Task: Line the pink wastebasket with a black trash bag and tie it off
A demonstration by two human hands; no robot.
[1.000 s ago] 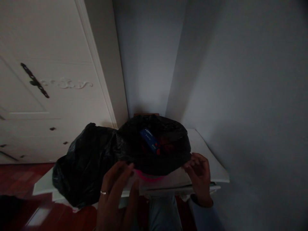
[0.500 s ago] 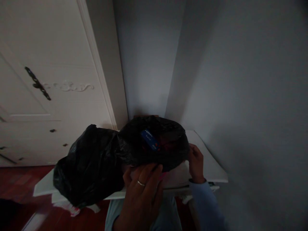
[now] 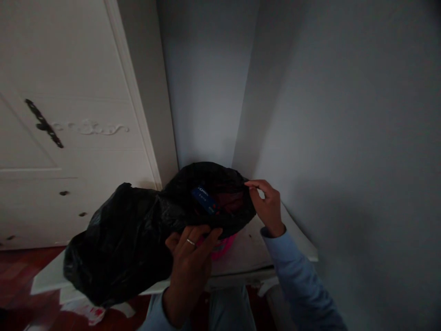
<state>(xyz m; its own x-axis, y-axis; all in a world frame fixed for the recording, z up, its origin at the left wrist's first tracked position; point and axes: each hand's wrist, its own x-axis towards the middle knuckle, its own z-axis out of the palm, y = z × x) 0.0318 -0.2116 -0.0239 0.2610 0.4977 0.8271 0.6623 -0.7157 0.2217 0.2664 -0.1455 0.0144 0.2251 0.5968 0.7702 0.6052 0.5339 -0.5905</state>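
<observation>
A black plastic bag (image 3: 113, 248) spreads over the white surface, its mouth opened into a round hollow on the right. Inside that hollow lies a small blue box (image 3: 204, 200) with white lettering, beside something dark red (image 3: 231, 202). Part of a bright pink container (image 3: 222, 248) shows beneath the bag's near edge. My left hand (image 3: 193, 257), a ring on one finger, has its fingers curled over the near rim of the bag. At the right rim, my right hand (image 3: 267, 202) pinches the plastic between thumb and finger.
A white cabinet (image 3: 86, 92) with a dark handle (image 3: 44, 123) stands at the left. Grey walls (image 3: 327, 115) meet in a corner behind the white table (image 3: 255, 250). Below, a reddish floor (image 3: 41, 271) and a crumpled pale bag (image 3: 86, 312) show.
My right hand has moved up and back along the bag's right rim. More of the pink container shows below the near edge. The view has shifted slightly.
</observation>
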